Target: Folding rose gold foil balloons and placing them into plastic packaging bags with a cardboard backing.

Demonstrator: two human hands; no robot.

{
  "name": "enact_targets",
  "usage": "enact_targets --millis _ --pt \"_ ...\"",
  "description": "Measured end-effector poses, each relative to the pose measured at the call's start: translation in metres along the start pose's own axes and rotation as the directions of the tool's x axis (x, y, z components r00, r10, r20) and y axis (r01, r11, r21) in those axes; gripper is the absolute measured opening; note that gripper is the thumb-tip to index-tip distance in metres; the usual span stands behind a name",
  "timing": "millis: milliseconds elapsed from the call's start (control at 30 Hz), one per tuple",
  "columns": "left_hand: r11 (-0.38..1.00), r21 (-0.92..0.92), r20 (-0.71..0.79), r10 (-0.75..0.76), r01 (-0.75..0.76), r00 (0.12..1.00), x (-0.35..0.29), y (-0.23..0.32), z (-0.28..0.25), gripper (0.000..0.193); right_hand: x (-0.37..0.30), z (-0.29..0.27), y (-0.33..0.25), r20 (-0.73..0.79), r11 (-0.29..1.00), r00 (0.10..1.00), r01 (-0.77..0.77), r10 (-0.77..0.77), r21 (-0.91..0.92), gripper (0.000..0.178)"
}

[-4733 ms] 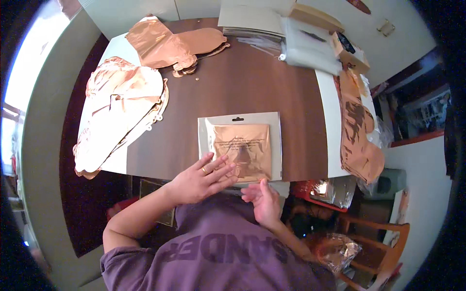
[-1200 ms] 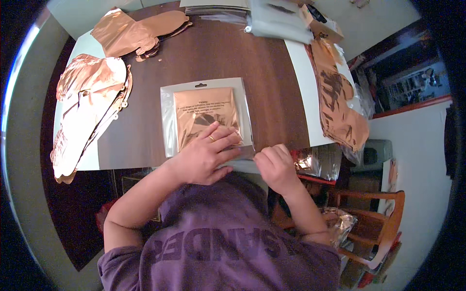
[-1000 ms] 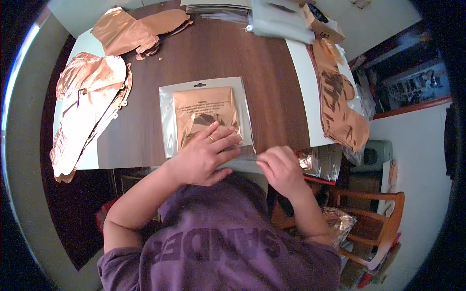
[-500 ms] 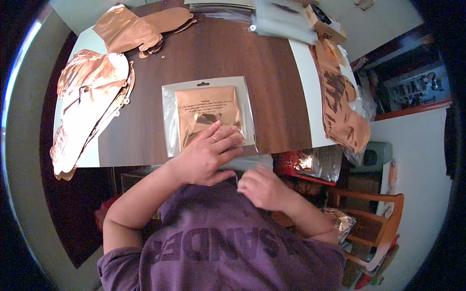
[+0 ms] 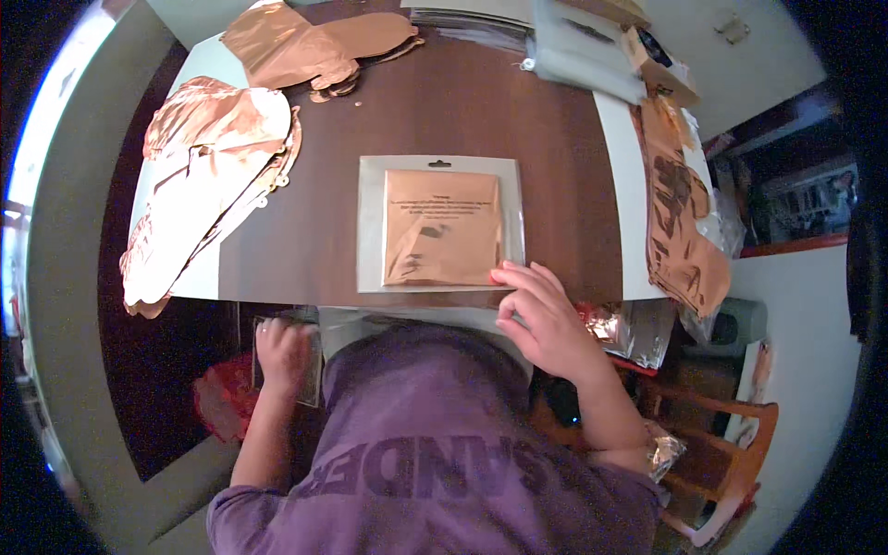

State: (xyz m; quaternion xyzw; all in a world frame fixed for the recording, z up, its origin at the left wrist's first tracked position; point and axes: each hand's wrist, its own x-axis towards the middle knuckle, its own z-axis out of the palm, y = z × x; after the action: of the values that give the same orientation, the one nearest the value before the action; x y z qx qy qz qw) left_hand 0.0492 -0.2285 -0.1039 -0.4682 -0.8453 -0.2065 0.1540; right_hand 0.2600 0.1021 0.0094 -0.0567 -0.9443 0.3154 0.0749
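Observation:
A flat clear package [image 5: 373, 227] with a grey-white backing card and a hang hole lies near the table's front edge. Inside it is a folded rose-gold foil balloon [image 5: 444, 245] with small dark print. My right hand [image 5: 548, 319] reaches over the table edge, fingers loosely bent and apart, fingertips touching the package's lower right corner. Off the front edge at the left hangs my left hand [image 5: 284, 356], wearing a ring. Its fingers look curled but are blurred, so whether they hold anything is unclear.
Flat rose-gold foil balloons lie in piles at the left [image 5: 208, 176] and far left [image 5: 305, 46]. Another foil piece [image 5: 680, 203] lies along the right edge. Clear bags [image 5: 587, 51] and a small open box [image 5: 661, 67] stand far right. A wooden chair [image 5: 712, 402] is at right.
My left hand has left the package and dropped beyond the table edge at the left. My right hand has risen from my lap to the package's corner. The whole view has shifted.

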Motion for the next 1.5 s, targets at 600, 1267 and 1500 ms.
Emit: enact_targets --millis 600,1267,1500 --pt "0.626 0.758 0.574 -0.773 0.182 0.268 -0.199 -0.219 0.063 0.071 -0.006 0.001 -0.002 -0.056 0.997 0.996 0.072 -0.072 0.002 0.019" --pt "0.865 -0.231 0.019 0.463 -0.446 0.886 0.098 0.048 -0.023 0.054 -0.021 0.040 0.027 -0.141 0.846 0.967 0.109 -0.212 -0.521 0.053" --pt "0.780 -0.453 -0.026 0.472 -0.432 0.881 0.095 0.049 -0.007 0.024 -0.031 0.033 0.017 -0.302 0.921 0.915 0.153 -0.270 -0.358 0.024"
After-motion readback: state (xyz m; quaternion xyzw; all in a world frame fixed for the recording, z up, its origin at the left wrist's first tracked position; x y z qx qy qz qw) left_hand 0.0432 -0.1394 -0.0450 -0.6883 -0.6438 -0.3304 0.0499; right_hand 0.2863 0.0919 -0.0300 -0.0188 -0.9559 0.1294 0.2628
